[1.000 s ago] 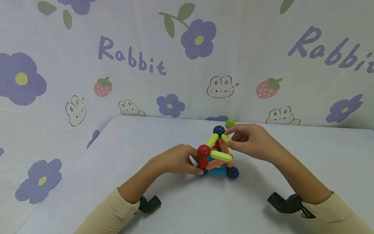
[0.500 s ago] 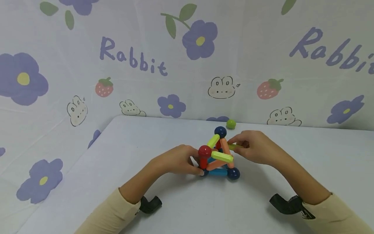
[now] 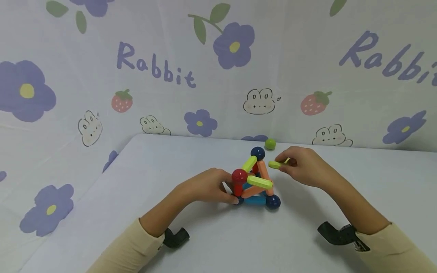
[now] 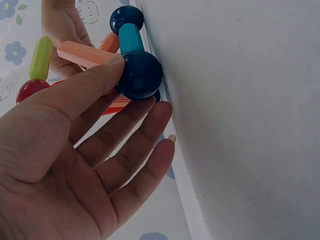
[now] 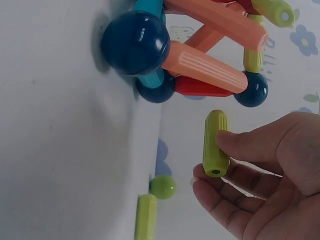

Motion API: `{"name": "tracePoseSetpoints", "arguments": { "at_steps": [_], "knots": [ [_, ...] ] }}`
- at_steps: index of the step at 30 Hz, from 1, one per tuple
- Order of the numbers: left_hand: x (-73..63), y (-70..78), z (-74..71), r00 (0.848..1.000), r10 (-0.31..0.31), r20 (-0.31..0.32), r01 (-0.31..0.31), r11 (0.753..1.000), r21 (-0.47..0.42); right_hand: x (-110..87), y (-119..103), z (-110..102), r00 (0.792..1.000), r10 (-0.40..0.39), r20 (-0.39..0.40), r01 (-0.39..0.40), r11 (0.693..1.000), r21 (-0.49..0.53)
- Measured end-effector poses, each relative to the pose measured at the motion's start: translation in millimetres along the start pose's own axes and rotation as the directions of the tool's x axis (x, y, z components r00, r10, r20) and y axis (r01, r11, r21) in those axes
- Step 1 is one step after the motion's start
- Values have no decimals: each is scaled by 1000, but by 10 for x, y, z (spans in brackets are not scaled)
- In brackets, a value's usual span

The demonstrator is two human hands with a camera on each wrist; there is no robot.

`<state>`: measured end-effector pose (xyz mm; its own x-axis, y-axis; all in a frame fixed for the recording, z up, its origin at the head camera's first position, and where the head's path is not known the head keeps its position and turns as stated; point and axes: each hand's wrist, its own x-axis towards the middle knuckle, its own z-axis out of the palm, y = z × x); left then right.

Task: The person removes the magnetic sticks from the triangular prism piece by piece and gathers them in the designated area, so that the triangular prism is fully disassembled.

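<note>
A frame of magnetic rods and balls stands on the table, with a dark blue ball [image 3: 257, 153] at its top and a red ball [image 3: 239, 176] at front left. My left hand [image 3: 209, 185] pinches the dark blue ball [image 4: 142, 75] at the lower left corner between thumb and fingers. To the right of the frame, my right hand [image 3: 304, 167] holds a loose yellow-green magnetic rod [image 5: 216, 145] between thumb and fingers, apart from the structure. An orange rod [image 5: 207, 67] slopes up close to it; another yellow-green rod [image 3: 259, 182] juts from the red ball.
Behind the frame, near the table's back edge, lies a light green ball [image 3: 270, 144]. Another yellow-green rod [image 5: 145, 217] lies near that ball in the right wrist view. A printed curtain [image 3: 218, 94] hangs behind the white table [image 3: 170, 159].
My right hand has pulled the yellow-green rod away from beneath the top blue ball, down and then out to the right. My left hand keeps its hold on the corner ball.
</note>
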<state>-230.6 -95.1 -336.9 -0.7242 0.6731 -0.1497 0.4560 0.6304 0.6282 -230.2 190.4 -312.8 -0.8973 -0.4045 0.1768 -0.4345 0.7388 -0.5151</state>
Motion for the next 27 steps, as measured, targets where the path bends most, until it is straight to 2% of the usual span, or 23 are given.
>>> {"name": "tracePoseSetpoints", "arguments": {
  "at_steps": [7, 14, 23, 27],
  "knots": [
    [5, 1, 11, 1000, -6, 2, 6, 1000, -1, -5, 133, -8, 999, 39, 13, -38, 998, -47],
    [3, -14, 3, 1000, -6, -5, 7, 1000, 8, 1, 305, -48, 999, 45, 9, -44, 996, -75],
    [-10, 0, 6, 1000, -11, -2, 11, 1000, 1, 70, 587, -109, 996, 64, 66, -56, 992, -113],
    [-7, -3, 1, 1000, -13, -5, 13, 1000, -5, 103, 637, -110, 995, 54, 89, -42, 991, -129]
  ]
}}
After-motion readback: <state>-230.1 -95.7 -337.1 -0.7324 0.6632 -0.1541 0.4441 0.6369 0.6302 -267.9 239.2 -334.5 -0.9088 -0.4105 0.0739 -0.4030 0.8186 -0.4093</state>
